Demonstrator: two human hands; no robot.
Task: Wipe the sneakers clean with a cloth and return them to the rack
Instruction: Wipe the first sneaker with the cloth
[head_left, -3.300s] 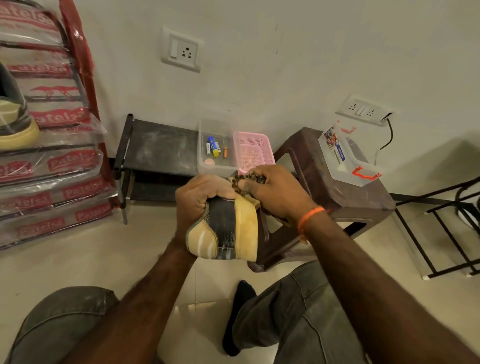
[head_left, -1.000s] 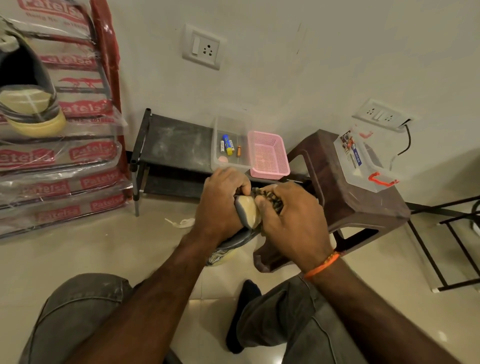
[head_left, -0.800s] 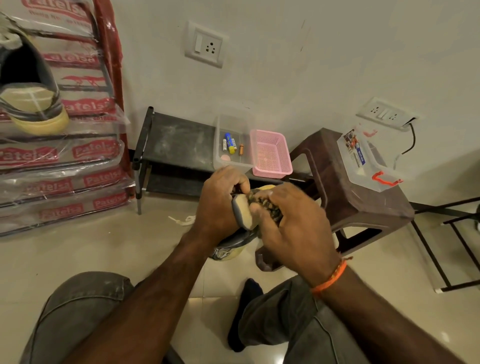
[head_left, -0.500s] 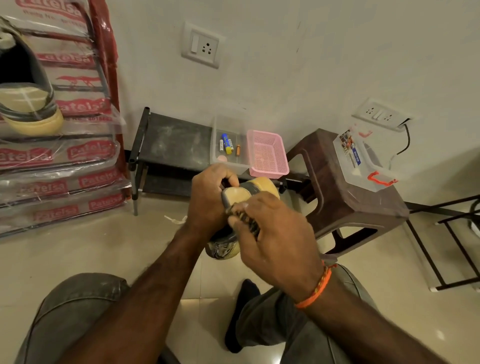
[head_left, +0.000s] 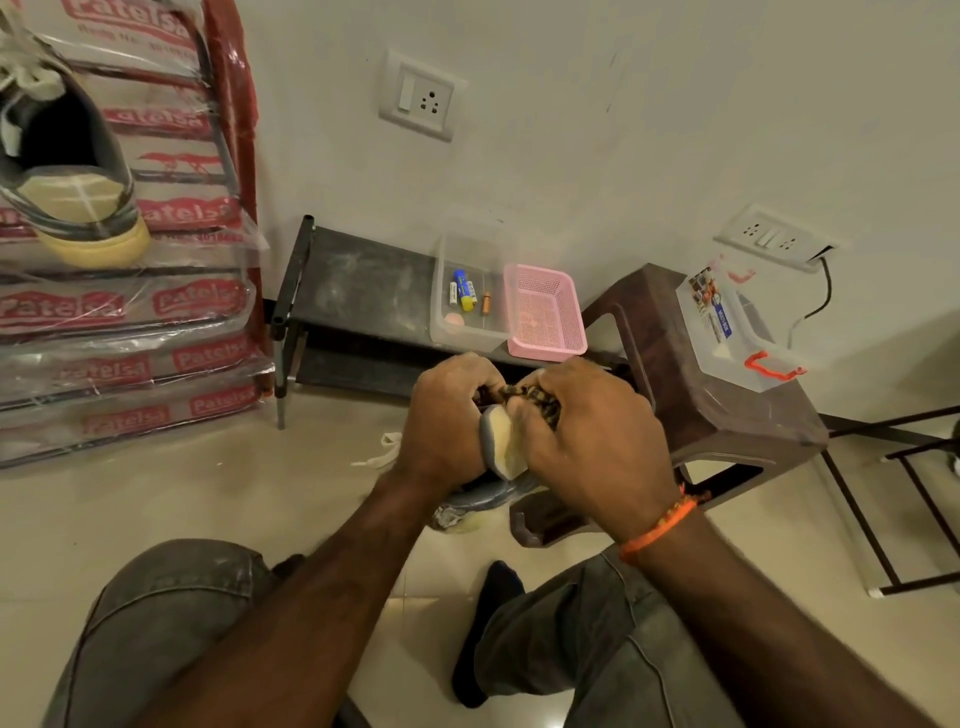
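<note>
Two sneakers belong to this task, and they sit well apart: one sneaker (head_left: 72, 171) rests at the upper left of the frame on the wrapped rack (head_left: 130, 301), while the other sneaker (head_left: 501, 447) is held at the centre between both hands. Just left of centre, the left hand (head_left: 447, 415) wraps its curled fingers around the shoe from the side, bracing it with what looks like the heel end turned up toward the camera. Right of it, the right hand (head_left: 587, 441) clutches a dark patterned cloth (head_left: 530, 400) bunched under its curled fingers and presses it against the upper edge of the shoe; how much cloth lies beneath the palm cannot be told, since the hand hides it.

To wipe well, the left hand should probably keep a firm brace while the right drags the cloth in short strokes along the pale sole edge, turning the shoe so each side gets covered. Both forearms reach forward from the lower frame, wrists bent inward toward each other.
</note>
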